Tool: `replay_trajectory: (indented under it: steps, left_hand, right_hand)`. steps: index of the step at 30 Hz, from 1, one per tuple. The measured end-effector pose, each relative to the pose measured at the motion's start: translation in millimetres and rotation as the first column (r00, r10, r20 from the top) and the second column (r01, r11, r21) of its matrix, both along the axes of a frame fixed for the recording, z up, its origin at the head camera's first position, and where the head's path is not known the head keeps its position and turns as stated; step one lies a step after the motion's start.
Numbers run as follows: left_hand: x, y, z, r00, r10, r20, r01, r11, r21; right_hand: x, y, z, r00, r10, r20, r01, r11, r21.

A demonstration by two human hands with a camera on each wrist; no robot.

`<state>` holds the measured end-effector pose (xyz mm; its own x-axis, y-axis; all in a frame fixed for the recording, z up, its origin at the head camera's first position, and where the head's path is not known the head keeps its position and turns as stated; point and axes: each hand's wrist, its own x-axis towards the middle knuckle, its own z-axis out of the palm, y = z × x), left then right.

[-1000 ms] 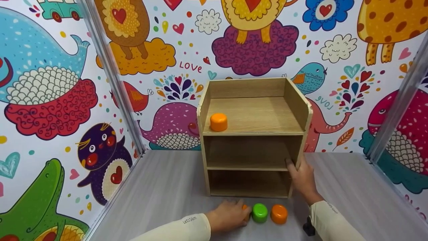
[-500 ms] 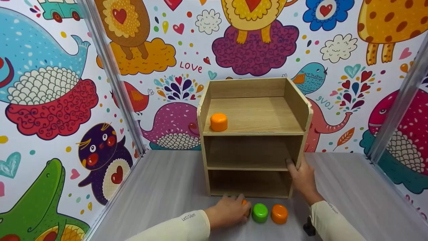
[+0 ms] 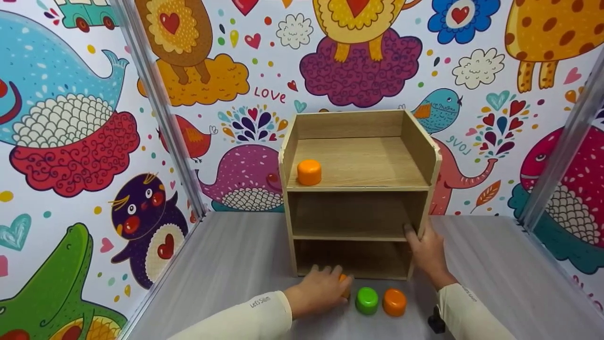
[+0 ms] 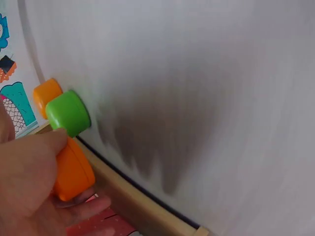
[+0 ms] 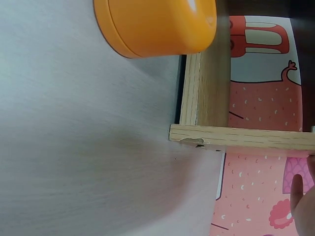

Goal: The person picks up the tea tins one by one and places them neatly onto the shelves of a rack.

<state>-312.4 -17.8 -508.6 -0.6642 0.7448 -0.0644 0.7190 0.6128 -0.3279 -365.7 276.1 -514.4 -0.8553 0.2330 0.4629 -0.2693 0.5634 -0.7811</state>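
My left hand (image 3: 318, 290) pinches an orange cylinder with a rounded top (image 4: 74, 172) between thumb and fingers, just in front of the bottom shelf. In the head view most of that cylinder is hidden by the hand. A green cylinder (image 3: 366, 300) of the same shape stands to its right, with a second orange cylinder (image 3: 394, 302) beside it. My right hand (image 3: 429, 252) grips the right side panel of the wooden shelf unit (image 3: 358, 188), thumb on the inner face. In the right wrist view, only a bit of that hand (image 5: 305, 206) shows at the edge.
Another orange cylinder (image 3: 309, 172) stands at the front left of the unit's top level. Below it are two open compartments. The grey tabletop (image 3: 236, 255) is bounded by patterned walls (image 3: 264, 61) at the back and both sides.
My left hand has moved forward and slightly left with its orange cylinder, nearer the bottom shelf and away from the green cylinder. My right hand keeps its place on the side panel.
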Motion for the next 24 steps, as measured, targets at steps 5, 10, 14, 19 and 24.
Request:
replay_trajectory:
  steps: [5,10,14,19,24]
  left_hand:
    - [-1.8,-3,10.2,1.000,0.010,-0.008,-0.010,1.000,-0.029]
    - [0.0,-7,23.2,0.999,0.005,-0.032,-0.006,1.000,-0.027]
    - [2.4,-9,33.7,0.997,-0.013,-0.073,0.013,1.000,-0.012]
    - [4.6,-8,46.1,0.995,-0.034,-0.096,0.034,0.999,0.004]
    - [6.5,-4,56.0,0.992,-0.050,-0.113,0.051,0.999,0.002]
  right_hand:
    - [-0.6,0,-1.2,1.000,0.001,-0.030,0.000,1.000,0.004]
    - [-0.7,0,-0.7,1.000,0.012,-0.021,-0.013,1.000,-0.005]
    - [-1.6,1,-0.8,1.000,0.017,-0.015,-0.017,1.000,-0.003]
    - [-2.5,2,-1.7,1.000,0.015,-0.011,-0.015,1.000,-0.004]
    - [-2.7,2,-2.0,1.000,0.017,0.011,-0.017,1.000,-0.002]
